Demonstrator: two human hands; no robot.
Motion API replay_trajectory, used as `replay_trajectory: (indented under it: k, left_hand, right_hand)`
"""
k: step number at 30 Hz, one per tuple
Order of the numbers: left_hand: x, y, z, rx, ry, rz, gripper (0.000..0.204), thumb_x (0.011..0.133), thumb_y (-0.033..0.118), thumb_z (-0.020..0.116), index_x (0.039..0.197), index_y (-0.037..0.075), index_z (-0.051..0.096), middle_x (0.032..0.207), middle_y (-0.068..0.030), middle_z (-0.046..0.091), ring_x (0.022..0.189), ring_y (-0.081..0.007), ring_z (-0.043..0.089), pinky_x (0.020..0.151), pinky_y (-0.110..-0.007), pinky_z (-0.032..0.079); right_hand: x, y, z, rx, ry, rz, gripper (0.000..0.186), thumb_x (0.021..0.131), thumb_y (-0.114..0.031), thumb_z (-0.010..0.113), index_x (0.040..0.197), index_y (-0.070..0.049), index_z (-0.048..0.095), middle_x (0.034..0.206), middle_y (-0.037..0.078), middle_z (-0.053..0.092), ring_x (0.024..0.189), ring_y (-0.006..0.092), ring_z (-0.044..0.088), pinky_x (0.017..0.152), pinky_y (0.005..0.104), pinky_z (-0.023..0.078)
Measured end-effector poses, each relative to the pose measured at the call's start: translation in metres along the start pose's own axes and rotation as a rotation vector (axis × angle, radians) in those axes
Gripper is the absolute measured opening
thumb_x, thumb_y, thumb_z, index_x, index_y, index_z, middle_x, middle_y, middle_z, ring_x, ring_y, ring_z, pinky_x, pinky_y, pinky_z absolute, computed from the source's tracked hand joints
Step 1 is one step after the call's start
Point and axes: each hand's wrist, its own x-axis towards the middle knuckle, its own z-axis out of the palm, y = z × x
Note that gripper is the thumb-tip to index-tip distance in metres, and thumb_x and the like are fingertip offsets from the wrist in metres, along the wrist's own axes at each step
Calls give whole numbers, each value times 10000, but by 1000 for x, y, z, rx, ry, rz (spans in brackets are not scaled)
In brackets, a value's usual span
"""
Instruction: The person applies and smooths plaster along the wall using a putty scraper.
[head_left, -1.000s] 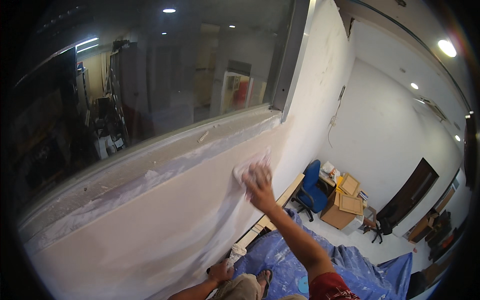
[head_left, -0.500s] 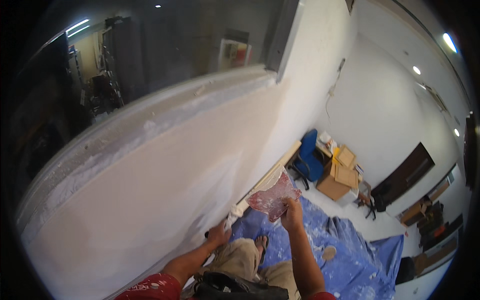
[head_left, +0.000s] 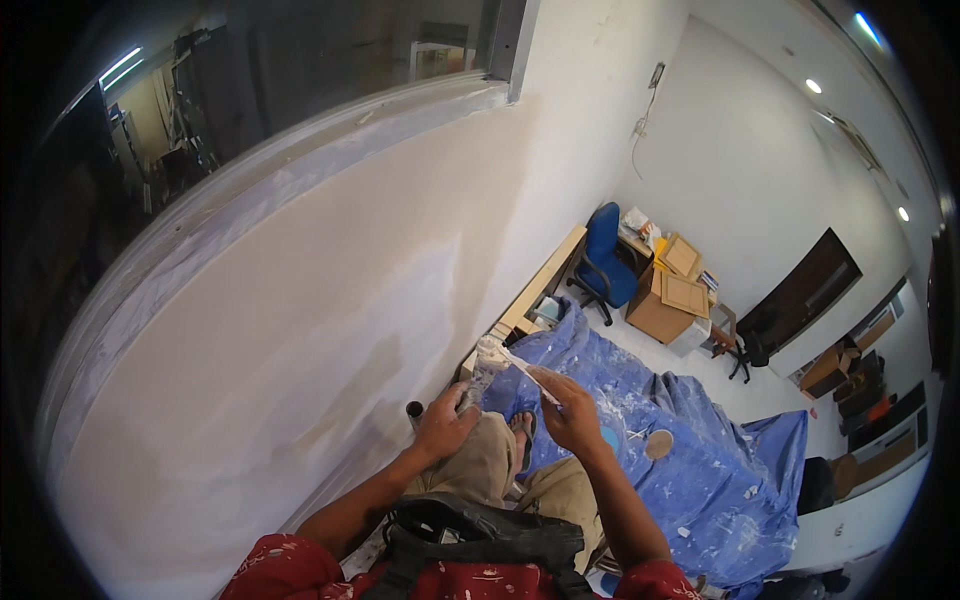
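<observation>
In the head view, my left grip (head_left: 447, 425) is clenched around the lower part of a putty-coated tool (head_left: 484, 378), fingers wrapped so far over it that I can't see its handle. A whitish lump of putty (head_left: 490, 349) sits on its upper end and hides whatever shape the tool has there. My right grip (head_left: 570, 412) is closed on a thin flat spreader (head_left: 530, 371), which faces me nearly edge-on, so its broad side hardly shows. The spreader's far edge comes up to the putty and appears to meet it, though I can't make out how firmly. Both tools are in front of me, above my knees and near the wall (head_left: 300, 330), which carries beige and paler patches with soft borders.

Just beside my left grip a dark round tube end (head_left: 414, 409) pokes out; the rest is covered, and I can't tell what it belongs to. A black bag (head_left: 480, 535) across my lap hides part of my khaki trousers (head_left: 462, 462), and the lower edge cuts off my red shirt (head_left: 290, 565). Only one sandalled foot (head_left: 523, 430) shows clearly, against a crumpled, white-spattered blue tarp (head_left: 700, 480). The window (head_left: 330, 80) is cut off at the top, its glass too dark to read. Farther off, a blue office chair (head_left: 602, 235) stands near a cardboard box (head_left: 657, 308).
</observation>
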Motion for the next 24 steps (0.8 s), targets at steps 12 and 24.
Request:
replay_trajectory:
  k: [12, 24]
  left_hand:
    - [-9, 24, 3, 94, 58, 73, 554, 906, 267, 635, 1344, -62, 551, 1112, -292, 698, 1020, -388, 708, 904, -434, 531]
    - [37, -100, -5, 331, 128, -277, 499, 911, 429, 580, 1232, 47, 567, 975, -249, 715, 930, -458, 682, 829, -545, 524]
  right_hand:
    - [-9, -13, 22, -6, -64, -58, 404, 871, -52, 599, 1264, -111, 672, 1255, 120, 693, 1168, 330, 655, 951, 426, 537]
    - [76, 35, 16, 1129, 218, 364, 212, 894, -63, 587, 1060, 40, 670, 874, 77, 692, 747, 163, 650, 668, 304, 509]
